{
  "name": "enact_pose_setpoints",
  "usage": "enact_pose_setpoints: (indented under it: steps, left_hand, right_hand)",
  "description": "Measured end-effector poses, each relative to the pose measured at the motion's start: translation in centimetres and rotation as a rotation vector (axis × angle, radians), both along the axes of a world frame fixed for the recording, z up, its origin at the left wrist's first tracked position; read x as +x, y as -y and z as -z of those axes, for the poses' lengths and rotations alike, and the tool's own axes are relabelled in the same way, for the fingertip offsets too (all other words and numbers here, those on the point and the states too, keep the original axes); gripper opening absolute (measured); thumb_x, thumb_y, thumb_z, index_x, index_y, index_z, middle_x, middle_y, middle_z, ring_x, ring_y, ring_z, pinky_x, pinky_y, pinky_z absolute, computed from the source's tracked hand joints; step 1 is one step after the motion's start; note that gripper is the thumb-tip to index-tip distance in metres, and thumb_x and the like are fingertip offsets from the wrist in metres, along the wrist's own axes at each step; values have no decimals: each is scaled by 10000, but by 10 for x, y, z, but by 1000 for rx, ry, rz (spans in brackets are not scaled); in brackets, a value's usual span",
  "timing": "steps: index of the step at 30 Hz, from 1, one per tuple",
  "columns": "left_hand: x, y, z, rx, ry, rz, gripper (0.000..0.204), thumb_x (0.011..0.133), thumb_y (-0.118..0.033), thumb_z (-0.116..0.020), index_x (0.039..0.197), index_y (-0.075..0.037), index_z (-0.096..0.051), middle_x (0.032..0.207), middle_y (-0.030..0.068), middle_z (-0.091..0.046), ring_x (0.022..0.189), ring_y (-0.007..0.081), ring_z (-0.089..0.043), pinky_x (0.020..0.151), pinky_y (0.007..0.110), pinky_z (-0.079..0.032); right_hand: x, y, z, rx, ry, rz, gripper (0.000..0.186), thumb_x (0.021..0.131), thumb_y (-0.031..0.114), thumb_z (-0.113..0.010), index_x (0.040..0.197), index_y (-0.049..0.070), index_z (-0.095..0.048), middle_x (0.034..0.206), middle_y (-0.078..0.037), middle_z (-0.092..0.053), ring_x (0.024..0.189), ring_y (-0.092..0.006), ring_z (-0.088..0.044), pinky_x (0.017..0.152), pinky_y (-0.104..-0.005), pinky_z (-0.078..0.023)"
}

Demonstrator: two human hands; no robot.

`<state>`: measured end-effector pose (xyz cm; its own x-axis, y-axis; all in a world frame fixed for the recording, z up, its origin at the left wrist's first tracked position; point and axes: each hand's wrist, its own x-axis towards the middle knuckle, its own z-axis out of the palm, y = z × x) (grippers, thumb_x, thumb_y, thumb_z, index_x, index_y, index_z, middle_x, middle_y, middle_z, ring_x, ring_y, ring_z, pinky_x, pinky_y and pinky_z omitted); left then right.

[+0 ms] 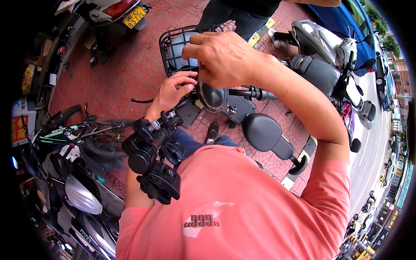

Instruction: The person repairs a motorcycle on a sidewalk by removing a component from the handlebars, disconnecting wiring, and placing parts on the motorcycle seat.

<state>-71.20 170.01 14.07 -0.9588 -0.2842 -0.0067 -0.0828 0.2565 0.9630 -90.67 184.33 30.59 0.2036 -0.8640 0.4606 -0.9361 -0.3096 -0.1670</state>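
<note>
My right hand (223, 58) is over the rear edge of a black wire basket (162, 47) on the front of an electric bike. Its fingers curl downward, and whatever lies in them is hidden. Beside it, lower left, my left hand (171, 92) has its thumb and fingertips drawn together at the basket's edge; what they hold is too small to make out. Just below both hands sits a round, dark, glossy housing (212, 97) at the handlebar. A bluish-grey rounded object (180, 45) lies in the basket. The bike's black seat (262, 132) is to the right.
A cluster of black clamp-like parts (151, 158) covers part of my left forearm. A bicycle (65, 134) and parked scooters (82, 197) stand at left. Another person's legs (236, 19) are beyond the basket. More scooters (318, 39) and a blue car (355, 26) stand at right.
</note>
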Motion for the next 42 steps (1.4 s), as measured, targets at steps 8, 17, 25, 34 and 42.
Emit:
enact_pose_setpoints:
  steps: [8,17,25,34,42]
  left_hand:
    - [0,-2,2,1,-64,-21,258,994,-140,-704,1205,-20,-792,1478,83,-669,1170,163,-698,913,312,-588]
    - [4,-2,-1,-29,-51,-22,259,992,-77,-694,1223,-3,-783,1483,113,-656,1194,185,-696,933,320,-590]
    - [-4,-7,-9,-51,-111,-6,223,952,-63,-747,1152,17,-803,1431,125,-671,1040,195,-745,833,304,-621]
    - [1,-4,-12,23,-41,11,245,979,-113,-730,1170,29,-789,1480,108,-622,1053,177,-722,880,306,-609]
    - [1,-4,-11,61,-16,26,286,984,-175,-741,1195,12,-786,1533,127,-598,1081,178,-719,893,310,-605]
  right_hand:
    - [-10,-3,-4,98,15,71,231,970,291,-684,878,81,-704,674,-162,-681,659,-398,-700,624,-504,-556]
    - [-36,-49,-25,61,72,278,182,955,228,-681,873,66,-691,684,-160,-679,661,-407,-696,619,-511,-545]
    - [-63,-107,-17,305,52,512,165,956,205,-640,891,58,-674,704,-190,-685,682,-420,-707,652,-540,-561]
    - [-50,-89,-13,212,122,463,126,954,190,-669,1016,81,-674,702,-160,-690,669,-402,-706,611,-523,-538]
    - [-44,-81,-7,200,91,423,140,932,180,-690,1029,80,-701,700,-154,-697,659,-393,-709,608,-515,-548]
